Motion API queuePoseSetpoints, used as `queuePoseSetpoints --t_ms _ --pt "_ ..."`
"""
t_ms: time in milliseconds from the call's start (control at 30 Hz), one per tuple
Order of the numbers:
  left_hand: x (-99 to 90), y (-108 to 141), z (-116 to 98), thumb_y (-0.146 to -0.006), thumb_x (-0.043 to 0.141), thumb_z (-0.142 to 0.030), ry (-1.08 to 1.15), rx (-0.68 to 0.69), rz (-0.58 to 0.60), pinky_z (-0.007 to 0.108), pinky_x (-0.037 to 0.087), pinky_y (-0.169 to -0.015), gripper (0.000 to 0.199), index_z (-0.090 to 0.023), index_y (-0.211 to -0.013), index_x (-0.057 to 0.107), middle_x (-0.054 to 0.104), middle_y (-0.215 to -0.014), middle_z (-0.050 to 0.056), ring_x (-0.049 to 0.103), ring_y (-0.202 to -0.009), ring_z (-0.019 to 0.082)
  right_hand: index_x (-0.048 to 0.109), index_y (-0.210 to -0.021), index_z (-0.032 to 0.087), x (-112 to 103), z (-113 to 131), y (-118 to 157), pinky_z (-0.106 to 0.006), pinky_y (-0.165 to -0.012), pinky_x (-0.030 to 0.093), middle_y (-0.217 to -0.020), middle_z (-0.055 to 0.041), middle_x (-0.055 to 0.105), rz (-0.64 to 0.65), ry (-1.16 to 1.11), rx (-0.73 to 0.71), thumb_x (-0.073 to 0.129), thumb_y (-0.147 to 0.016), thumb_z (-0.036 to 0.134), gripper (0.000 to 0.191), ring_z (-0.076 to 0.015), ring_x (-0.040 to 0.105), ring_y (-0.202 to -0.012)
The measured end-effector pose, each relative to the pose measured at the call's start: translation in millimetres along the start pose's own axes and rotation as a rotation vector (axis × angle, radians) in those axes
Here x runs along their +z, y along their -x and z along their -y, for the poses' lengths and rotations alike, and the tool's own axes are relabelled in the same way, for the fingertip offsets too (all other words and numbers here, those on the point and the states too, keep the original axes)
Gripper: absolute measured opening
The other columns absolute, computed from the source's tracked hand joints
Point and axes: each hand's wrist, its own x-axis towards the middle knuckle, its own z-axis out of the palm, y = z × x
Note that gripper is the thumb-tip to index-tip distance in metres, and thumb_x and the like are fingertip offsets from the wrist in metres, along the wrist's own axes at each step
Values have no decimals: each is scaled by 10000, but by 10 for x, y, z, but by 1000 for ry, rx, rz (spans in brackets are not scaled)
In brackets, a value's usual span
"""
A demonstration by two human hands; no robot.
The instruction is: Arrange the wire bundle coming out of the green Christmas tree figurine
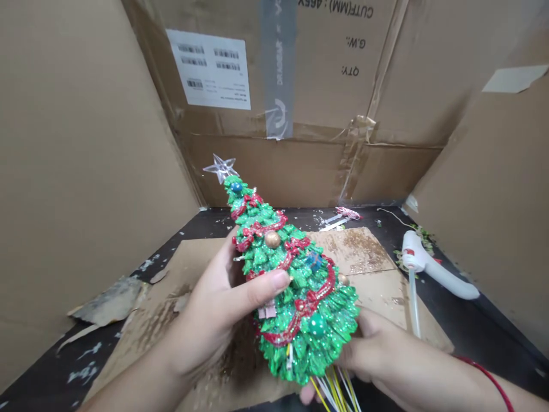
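Observation:
A glittery green Christmas tree figurine (295, 286) with red garlands and small baubles is held up, leaning toward the upper left. A clear star (222, 167) tops it. My left hand (240, 297) is wrapped round its left side, the thumb lying across the front. At the lower right, my right hand (364, 346) grips the base, most of its fingers hidden behind the tree. Several yellow and white wires (337, 392) hang from the underside, beside the right fingertips. Small light tips poke out between the branches.
A white glue gun (441, 274) lies at the right. Glue-stained cardboard (158, 320) covers the dark table. A torn scrap (109, 300) lies at left, a red-and-white string bundle (347, 213) at the back. Cardboard walls (317, 171) enclose the sides and back.

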Motion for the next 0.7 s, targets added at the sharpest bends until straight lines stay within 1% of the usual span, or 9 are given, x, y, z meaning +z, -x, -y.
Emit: queuePoseSetpoints --t_ms 67,100,167,233,300,367,433,533,700 --pt "10 -5 11 -579 806 -399 61 -69 27 262 588 -767 563 -261 -1067 561 650 -1090 31 651 -942 199 611 -929 109 -6 -11 4 -218 -688 483 -743 -18 578 -41 -107 100 658 -846 323 234 -95 600 -632" --pt "11 -13 22 -589 801 -414 84 -99 37 260 589 -781 555 -259 -1068 568 652 -1094 31 653 -947 195 588 -881 109 -12 -15 12 -182 -597 460 -707 -5 549 -77 -153 138 662 -834 344 250 -75 573 -563" --pt "-1 -42 55 -626 781 -415 105 -139 47 248 583 -808 512 -249 -1067 580 656 -1096 29 652 -967 187 533 -822 117 -25 -18 35 -130 -444 354 -678 11 509 -141 -212 197 647 -833 362 270 -36 495 -459" --pt "-24 -79 98 -671 751 -400 101 -157 59 242 571 -846 463 -240 -1073 586 652 -1121 28 646 -1000 182 519 -819 120 -35 -10 55 -123 -369 253 -616 19 480 -123 -223 240 583 -877 376 270 -25 411 -402" --pt "-52 -111 139 -711 718 -382 90 -165 62 246 556 -881 424 -243 -1088 584 638 -1167 22 635 -1036 179 522 -827 116 -43 5 64 -128 -343 184 -563 21 455 -67 -206 258 518 -921 389 288 -25 345 -383" --pt "-74 -127 165 -733 697 -381 82 -183 51 248 551 -881 415 -251 -1108 578 631 -1190 19 630 -1055 180 508 -851 123 -53 17 62 -131 -351 142 -593 19 457 -53 -226 269 496 -946 390 283 -16 285 -394" --pt "-83 -131 172 -738 685 -409 72 -217 25 260 562 -826 426 -243 -1114 577 632 -1193 32 635 -1043 196 503 -898 133 -67 19 53 -128 -374 121 -648 28 433 -66 -259 282 490 -965 373 250 -8 231 -420" --pt "-73 -130 159 -733 684 -434 69 -254 -7 287 570 -779 469 -232 -1143 579 646 -1174 50 644 -1019 218 529 -967 139 -83 15 44 -131 -392 118 -616 57 319 -73 -259 278 435 -1002 371 252 -22 154 -435" --pt "-43 -118 148 -719 698 -462 113 -296 -36 300 560 -858 540 -267 -1206 569 654 -1171 32 634 -1054 208 484 -852 153 -59 36 46 -145 -376 91 -552 81 243 -129 -168 278 484 -961 492 356 -27 125 -407"
